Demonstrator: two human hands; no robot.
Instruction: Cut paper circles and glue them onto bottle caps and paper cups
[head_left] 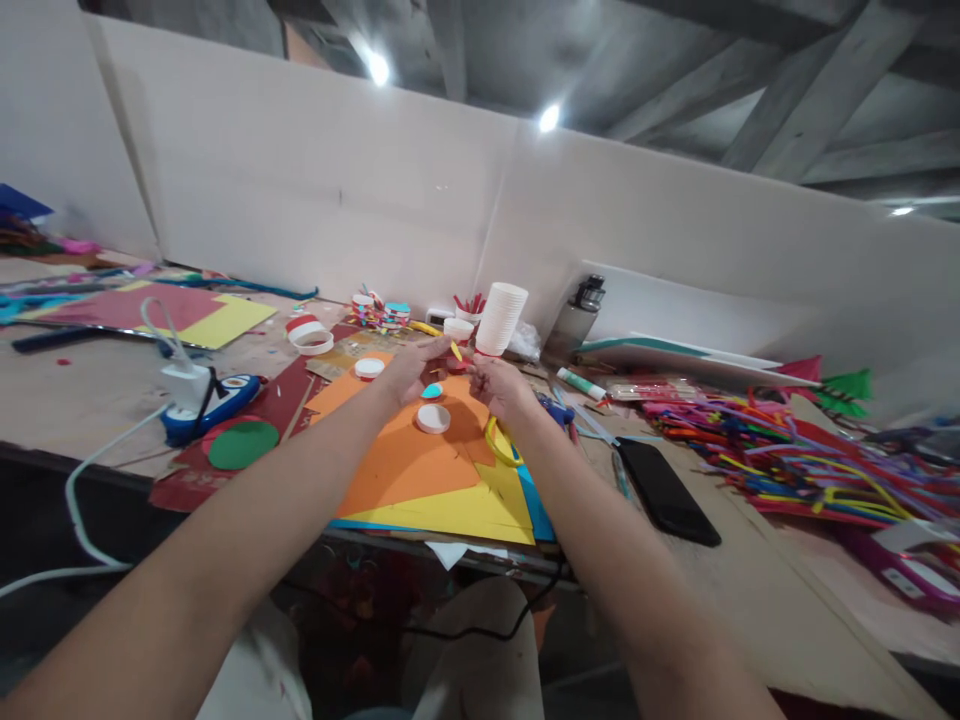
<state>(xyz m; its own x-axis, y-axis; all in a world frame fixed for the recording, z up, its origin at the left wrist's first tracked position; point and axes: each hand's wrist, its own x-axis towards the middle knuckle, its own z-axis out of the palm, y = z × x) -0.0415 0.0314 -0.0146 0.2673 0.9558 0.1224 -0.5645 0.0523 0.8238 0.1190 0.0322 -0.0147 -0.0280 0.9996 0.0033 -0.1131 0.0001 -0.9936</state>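
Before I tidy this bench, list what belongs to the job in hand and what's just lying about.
Likely the job:
- yellow piece, at the fingers of the left hand, with the right hand close by
- turquoise disc
- shallow white cup
- orange sheet beneath

Probably just lying about:
- black phone
- white charger plug

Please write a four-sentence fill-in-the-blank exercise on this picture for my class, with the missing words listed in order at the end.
1. The small piece at the fingertips of the left hand is coloured ____.
2. The top sheet, partly covering the yellow sheet, is coloured ____.
3. The black phone lies to the ____ of the yellow sheet.
4. The tall stack beyond the hands is made of white ____.

Missing words: yellow; orange; right; cups.
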